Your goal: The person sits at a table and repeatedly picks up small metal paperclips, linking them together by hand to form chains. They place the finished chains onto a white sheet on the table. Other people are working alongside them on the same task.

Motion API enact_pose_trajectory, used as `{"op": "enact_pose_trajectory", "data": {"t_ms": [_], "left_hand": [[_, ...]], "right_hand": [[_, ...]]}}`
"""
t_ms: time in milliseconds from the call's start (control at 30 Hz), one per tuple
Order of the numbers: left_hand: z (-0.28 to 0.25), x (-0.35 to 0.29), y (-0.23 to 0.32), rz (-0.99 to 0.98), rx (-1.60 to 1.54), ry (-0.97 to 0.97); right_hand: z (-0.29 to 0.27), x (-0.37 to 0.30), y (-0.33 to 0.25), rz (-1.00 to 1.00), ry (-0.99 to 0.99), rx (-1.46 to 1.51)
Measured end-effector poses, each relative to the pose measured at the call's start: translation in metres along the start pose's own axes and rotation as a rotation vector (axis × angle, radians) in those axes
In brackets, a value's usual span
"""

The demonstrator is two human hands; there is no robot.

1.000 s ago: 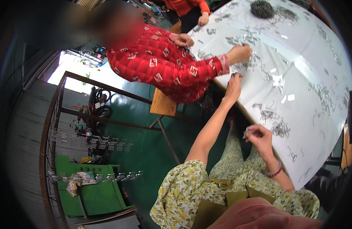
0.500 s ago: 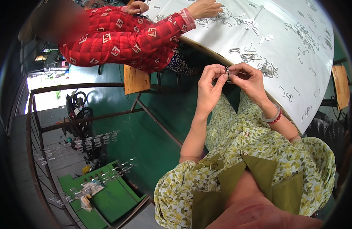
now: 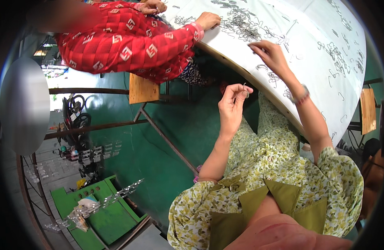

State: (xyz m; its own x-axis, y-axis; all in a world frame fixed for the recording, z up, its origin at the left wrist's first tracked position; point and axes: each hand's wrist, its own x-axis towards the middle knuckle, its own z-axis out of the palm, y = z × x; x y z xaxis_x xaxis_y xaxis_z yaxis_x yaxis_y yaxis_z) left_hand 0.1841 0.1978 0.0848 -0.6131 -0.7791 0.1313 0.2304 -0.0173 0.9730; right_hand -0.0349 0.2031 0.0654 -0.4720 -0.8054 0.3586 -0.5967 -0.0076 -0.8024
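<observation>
My left hand (image 3: 232, 109) is raised beside the table edge, thumb and fingertips pinched together. A small bent metal hook (image 3: 244, 85) sticks up from that pinch; the rest of the piece is mostly hidden by the fingers. Over the white tabletop (image 3: 300, 79) reaches my right hand (image 3: 270, 57), its fingers stretched out and thumb slightly apart, with nothing visible held. Beyond its fingertips lies a big heap of dark wire hooks (image 3: 242, 25). A smaller cluster of hooks (image 3: 273, 78) lies beneath my right wrist.
More hooks (image 3: 337, 58) are scattered at the right. A co-worker in a red patterned sleeve (image 3: 137, 50) has a hand (image 3: 208, 20) at the heap's left. A wooden stool (image 3: 144, 88), metal frame (image 3: 88, 129) and green cabinet (image 3: 104, 216) stand at the left.
My hands were together over the table edge and are now apart. The right has moved forward over the table; the left has lowered slightly, still pinching. The co-worker's hand has shifted left.
</observation>
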Motion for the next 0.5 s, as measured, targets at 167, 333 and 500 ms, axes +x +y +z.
{"op": "enact_pose_trajectory", "data": {"t_ms": [167, 333, 500], "left_hand": [[0.008, -0.003, 0.003, -0.035, 0.061, 0.063], [0.007, -0.012, 0.008, 0.021, 0.085, 0.129], [-0.004, -0.018, 0.0, 0.014, 0.067, 0.053]], "right_hand": [[0.055, 0.09, 0.088, -0.04, -0.051, -0.643], [0.084, 0.088, 0.072, -0.034, 0.174, -0.582], [0.088, 0.058, 0.067, -0.145, 0.075, -0.741]]}}
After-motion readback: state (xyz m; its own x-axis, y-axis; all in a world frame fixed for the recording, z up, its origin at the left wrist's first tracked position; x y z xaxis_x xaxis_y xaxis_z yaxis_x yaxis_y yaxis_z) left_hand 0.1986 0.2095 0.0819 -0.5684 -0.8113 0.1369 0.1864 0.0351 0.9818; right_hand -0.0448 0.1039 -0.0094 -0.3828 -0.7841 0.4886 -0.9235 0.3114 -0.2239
